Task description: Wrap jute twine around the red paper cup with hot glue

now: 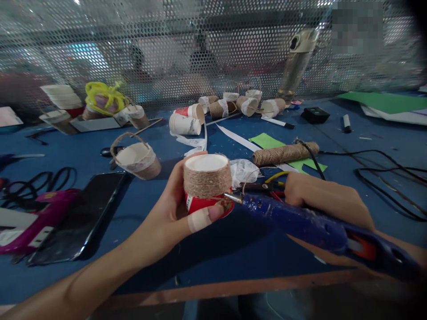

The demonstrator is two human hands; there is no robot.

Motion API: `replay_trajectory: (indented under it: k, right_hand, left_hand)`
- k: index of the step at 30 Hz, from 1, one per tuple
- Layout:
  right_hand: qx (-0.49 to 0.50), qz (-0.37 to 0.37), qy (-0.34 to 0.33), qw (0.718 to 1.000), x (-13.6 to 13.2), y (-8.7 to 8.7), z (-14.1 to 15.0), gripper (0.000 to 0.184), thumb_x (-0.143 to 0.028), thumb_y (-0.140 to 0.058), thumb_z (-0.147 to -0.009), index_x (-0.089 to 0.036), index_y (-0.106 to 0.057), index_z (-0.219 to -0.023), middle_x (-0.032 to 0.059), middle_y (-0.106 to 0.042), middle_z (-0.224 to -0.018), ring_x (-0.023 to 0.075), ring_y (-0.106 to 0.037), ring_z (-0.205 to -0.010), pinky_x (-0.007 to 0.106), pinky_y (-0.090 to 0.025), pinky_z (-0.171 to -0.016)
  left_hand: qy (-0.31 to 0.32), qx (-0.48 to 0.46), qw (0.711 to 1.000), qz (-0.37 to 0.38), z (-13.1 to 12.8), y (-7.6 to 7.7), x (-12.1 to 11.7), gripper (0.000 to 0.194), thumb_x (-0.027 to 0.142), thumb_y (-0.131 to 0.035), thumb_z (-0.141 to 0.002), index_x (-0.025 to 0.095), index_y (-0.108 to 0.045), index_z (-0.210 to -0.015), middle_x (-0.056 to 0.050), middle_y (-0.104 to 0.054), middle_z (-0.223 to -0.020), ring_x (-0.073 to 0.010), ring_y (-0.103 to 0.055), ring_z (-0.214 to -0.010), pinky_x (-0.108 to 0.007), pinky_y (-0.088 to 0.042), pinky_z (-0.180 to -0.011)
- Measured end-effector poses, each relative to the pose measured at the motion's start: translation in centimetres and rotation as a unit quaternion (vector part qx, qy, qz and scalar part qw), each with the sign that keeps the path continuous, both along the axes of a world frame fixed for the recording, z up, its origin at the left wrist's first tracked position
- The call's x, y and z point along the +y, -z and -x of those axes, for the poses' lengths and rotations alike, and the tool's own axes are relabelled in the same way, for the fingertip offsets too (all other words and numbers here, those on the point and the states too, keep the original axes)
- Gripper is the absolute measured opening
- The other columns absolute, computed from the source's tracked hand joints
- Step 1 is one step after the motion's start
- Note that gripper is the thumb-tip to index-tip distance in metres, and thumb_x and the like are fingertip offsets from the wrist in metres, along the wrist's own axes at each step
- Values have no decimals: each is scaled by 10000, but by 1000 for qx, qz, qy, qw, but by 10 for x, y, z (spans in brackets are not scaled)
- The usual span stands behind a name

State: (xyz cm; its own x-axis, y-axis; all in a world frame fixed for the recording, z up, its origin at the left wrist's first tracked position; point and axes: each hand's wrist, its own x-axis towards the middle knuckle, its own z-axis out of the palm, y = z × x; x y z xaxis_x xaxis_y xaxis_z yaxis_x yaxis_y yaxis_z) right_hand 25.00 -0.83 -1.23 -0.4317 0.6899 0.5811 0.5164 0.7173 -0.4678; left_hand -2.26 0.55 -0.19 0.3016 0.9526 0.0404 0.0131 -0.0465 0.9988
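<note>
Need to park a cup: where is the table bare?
The table looks mostly bare near its front edge, between the left hand and the blue glue gun; another patch lies at right, between the green sheet and black cord. It is crowded behind the wrapped cup, with paper cups and a twine roll, and around the phone.

Saw the left hand [168,211] partly hidden behind the twine-wrapped cup [207,181], lost part of the right hand [325,198] behind the blue glue gun [296,222], found blurred figures [203,60] behind the perforated panel [240,31].
</note>
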Motion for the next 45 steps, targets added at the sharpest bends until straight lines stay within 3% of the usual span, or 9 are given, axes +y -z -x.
replay_trajectory:
  k: [4,9,12,18,26,30,35,41,45]
  right_hand:
    - [11,-28,18,999,2,3,3,329,46,-565,-823,-240,-438,-722,-36,-469,-715,123,-453,-607,295,-285,-530]
    - [4,-18,15,1000,1,0,0,236,-125,-628,-833,-243,-455,-724,-28,-456,-715,130,-443,-594,297,-325,-543]
    - [-6,4,7,1000,-1,-3,-3,206,-137,-643,-797,-247,-476,-746,-25,-476,-733,134,-453,-621,294,-332,-554]
    - [-7,6,20,1000,0,-7,-2,214,-136,-601,-871,-245,-440,-783,-33,-476,-728,130,-467,-646,303,-349,-604]
    - [-1,13,4,1000,-2,-3,0,213,-152,-635,-825,-246,-453,-769,-32,-469,-749,130,-461,-649,298,-328,-581]
    - [22,-26,2,999,-2,1,1,227,-148,-611,-852,-247,-438,-745,-29,-444,-719,135,-429,-606,304,-302,-553]
    - [6,0,18,1000,-2,-4,0,226,-160,-618,-855,-243,-438,-746,-29,-461,-715,129,-451,-617,297,-337,-573]
    - [-9,12,23,1000,-2,-9,0,232,-159,-578,-899,-244,-403,-772,-26,-446,-717,136,-454,-633,305,-343,-602]
    - [-9,15,12,1000,-3,-7,-2,223,-140,-605,-860,-249,-424,-788,-30,-459,-748,132,-469,-669,301,-342,-612]
  left_hand:
    - [-5,-9,1000,-2,0,2,0,782,352,-884,-720,409,-522,-1412,-3,-679,-1381,-371,-615,-1303,-480,-538,-1091]
    - [19,10,1000,-5,7,1,6,744,362,-880,-714,382,-563,-1387,-19,-703,-1353,-404,-614,-1296,-559,-484,-1137]
    - [28,1,1000,-2,11,1,8,742,345,-881,-706,389,-572,-1379,-24,-712,-1343,-409,-624,-1283,-575,-499,-1115]
    - [-3,-2,1000,2,5,-7,1,652,407,-844,-740,388,-603,-1345,49,-724,-1304,-346,-647,-1246,-423,-540,-1054]
    - [12,-5,1000,24,5,-5,2,748,431,-841,-711,445,-545,-1397,92,-718,-1320,-331,-623,-1296,-388,-510,-1076]
    - [28,-8,999,32,5,-6,1,719,427,-847,-714,397,-567,-1375,75,-723,-1309,-335,-621,-1293,-390,-498,-1089]
    - [7,-40,998,50,5,-7,-2,804,455,-840,-711,367,-531,-1449,17,-734,-1289,-356,-662,-1212,-440,-554,-1025]
    - [-17,-44,999,19,7,0,1,687,402,-870,-716,321,-618,-1349,-28,-750,-1235,-294,-688,-1135,-344,-574,-939]
    - [-5,-37,999,13,7,3,2,628,388,-842,-756,324,-605,-1335,-14,-740,-1240,-284,-677,-1153,-348,-557,-958]
